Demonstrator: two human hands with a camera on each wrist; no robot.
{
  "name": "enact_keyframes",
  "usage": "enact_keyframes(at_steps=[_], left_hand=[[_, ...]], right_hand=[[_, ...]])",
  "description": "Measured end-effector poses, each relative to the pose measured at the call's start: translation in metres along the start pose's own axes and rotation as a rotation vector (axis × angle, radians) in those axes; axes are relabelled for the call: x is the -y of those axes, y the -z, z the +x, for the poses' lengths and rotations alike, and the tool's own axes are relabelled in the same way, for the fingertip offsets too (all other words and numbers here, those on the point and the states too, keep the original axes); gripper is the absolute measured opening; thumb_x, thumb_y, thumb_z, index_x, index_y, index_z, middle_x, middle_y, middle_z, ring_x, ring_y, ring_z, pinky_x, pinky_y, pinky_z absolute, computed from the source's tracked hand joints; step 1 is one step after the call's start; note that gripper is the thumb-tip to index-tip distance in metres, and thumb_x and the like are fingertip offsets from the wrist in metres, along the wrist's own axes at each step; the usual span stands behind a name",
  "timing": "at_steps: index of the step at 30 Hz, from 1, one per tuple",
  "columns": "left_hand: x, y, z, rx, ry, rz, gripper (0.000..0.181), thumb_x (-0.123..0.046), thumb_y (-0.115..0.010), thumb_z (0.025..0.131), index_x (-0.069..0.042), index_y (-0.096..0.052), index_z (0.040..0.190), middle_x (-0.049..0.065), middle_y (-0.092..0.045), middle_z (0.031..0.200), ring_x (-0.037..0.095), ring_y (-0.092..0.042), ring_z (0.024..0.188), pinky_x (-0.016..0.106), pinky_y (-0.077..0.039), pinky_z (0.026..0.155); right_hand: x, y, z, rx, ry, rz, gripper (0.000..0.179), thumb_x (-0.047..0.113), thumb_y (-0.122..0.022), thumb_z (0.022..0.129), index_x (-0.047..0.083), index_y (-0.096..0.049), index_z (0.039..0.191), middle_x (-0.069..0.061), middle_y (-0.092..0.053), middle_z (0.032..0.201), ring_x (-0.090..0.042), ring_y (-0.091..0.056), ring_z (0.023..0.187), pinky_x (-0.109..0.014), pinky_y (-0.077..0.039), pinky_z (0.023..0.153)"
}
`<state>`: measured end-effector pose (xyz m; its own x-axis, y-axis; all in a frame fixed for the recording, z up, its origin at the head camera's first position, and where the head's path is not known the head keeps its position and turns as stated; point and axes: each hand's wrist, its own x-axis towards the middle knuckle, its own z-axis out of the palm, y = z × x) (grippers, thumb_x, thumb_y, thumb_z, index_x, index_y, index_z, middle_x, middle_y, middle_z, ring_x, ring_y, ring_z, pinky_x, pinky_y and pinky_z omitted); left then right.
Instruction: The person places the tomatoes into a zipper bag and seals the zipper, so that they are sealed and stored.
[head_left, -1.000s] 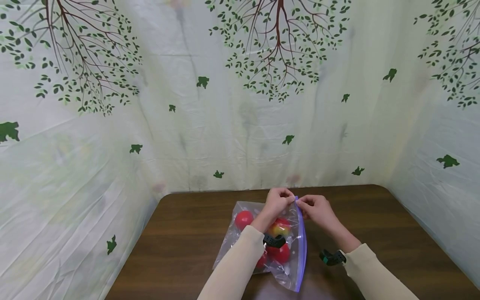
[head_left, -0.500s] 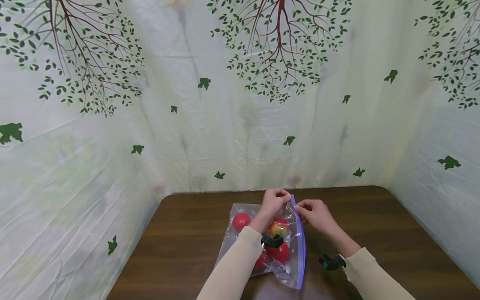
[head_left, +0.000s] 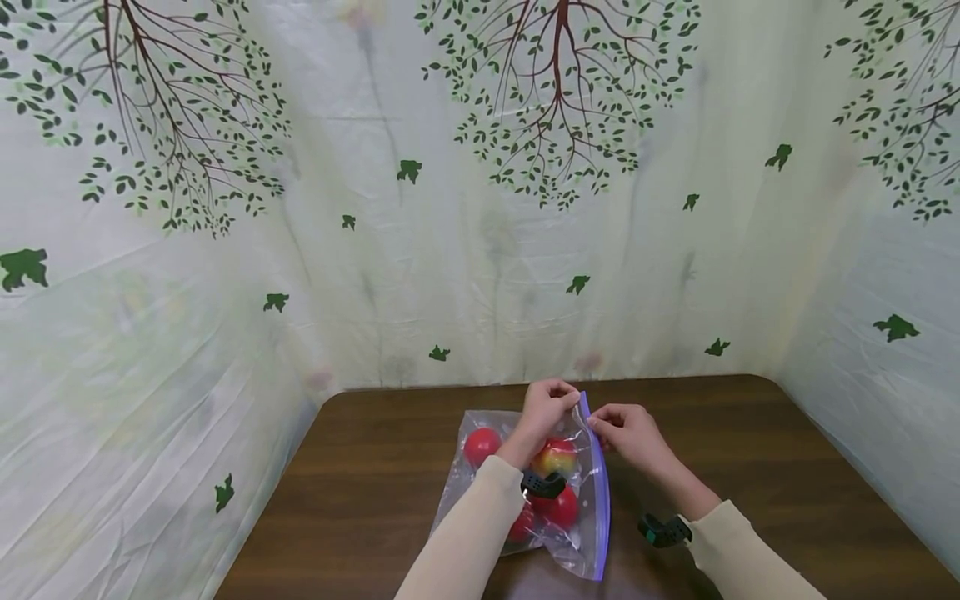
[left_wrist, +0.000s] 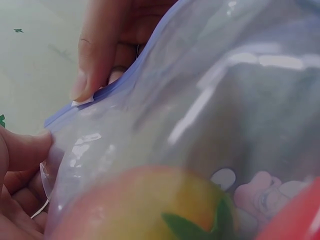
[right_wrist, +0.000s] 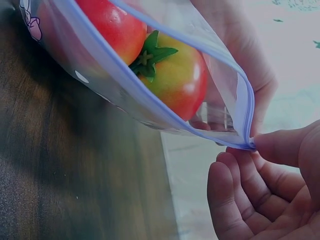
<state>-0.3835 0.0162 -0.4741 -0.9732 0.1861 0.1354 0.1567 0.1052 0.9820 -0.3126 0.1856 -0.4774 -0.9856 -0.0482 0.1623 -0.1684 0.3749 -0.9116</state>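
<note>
A clear zipper bag (head_left: pixel 573 557) with a purple zip strip (head_left: pixel 602 517) holds several red tomatoes (head_left: pixel 482 447); one is yellow-green near its green leafy top (right_wrist: pixel 175 75). My left hand (head_left: pixel 546 414) pinches the bag's far corner between thumb and fingers. Close beside it, my right hand (head_left: pixel 633 433) pinches the zip near that same corner. In the left wrist view, the right thumb presses a small white slider (left_wrist: pixel 83 102) on the strip. The right wrist view shows the bag's mouth gaping along most of its length, the tomatoes visible inside.
The bag lies on a dark brown wooden table (head_left: pixel 360 492). Behind and at both sides hangs a pale curtain (head_left: pixel 480 292) printed with trees and leaves. Both wrists carry black bands (head_left: pixel 663 530) below cream sleeves (head_left: pixel 750 550).
Over the last second both hands and the bag have shifted slightly left in the head view. My right hand sits a little lower along the strip, a bit farther from the left hand.
</note>
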Motion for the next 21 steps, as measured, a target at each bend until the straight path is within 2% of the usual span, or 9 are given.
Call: enact_keyframes(at_steps=[7,11,17,21], left_hand=[[0.0005,0.0018,-0.0003,-0.014,0.002,0.002,0.006,-0.011,-0.075,0.091,-0.006,-0.075,0.087,0.0,-0.066,0.079,0.013,-0.056,0.071,0.026,-0.048,0.064],[0.0012,0.0021,0.0005,-0.023,-0.001,0.009,0.005,-0.01,-0.076,0.09,-0.006,-0.076,0.087,0.0,-0.067,0.079,0.013,-0.056,0.071,0.026,-0.047,0.063],[0.0044,0.0018,0.0011,-0.036,-0.009,0.031,0.005,-0.011,-0.076,0.09,-0.007,-0.075,0.087,0.0,-0.066,0.08,0.014,-0.055,0.072,0.026,-0.047,0.063],[0.0067,0.002,0.0017,-0.042,-0.014,0.044,0.005,-0.011,-0.076,0.09,-0.006,-0.076,0.088,0.0,-0.066,0.08,0.014,-0.056,0.073,0.026,-0.048,0.065]], right_hand=[[0.0,-0.0018,-0.0012,0.001,-0.006,-0.006,0.015,0.018,-0.071,0.096,0.004,-0.075,0.099,-0.008,-0.07,0.085,-0.025,-0.068,0.069,-0.043,-0.061,0.069],[0.0001,-0.0029,-0.0024,0.002,-0.006,-0.025,0.014,0.019,-0.071,0.096,0.005,-0.075,0.098,-0.007,-0.07,0.084,-0.029,-0.067,0.071,-0.04,-0.061,0.068],[-0.0003,-0.0044,-0.0058,0.002,-0.01,-0.046,0.012,0.018,-0.071,0.095,0.006,-0.075,0.097,-0.007,-0.069,0.083,-0.035,-0.066,0.074,-0.043,-0.061,0.069],[-0.0016,-0.0052,-0.0071,0.004,-0.015,-0.039,0.012,0.018,-0.071,0.095,0.007,-0.075,0.097,-0.006,-0.069,0.083,-0.035,-0.066,0.073,-0.042,-0.061,0.069]])
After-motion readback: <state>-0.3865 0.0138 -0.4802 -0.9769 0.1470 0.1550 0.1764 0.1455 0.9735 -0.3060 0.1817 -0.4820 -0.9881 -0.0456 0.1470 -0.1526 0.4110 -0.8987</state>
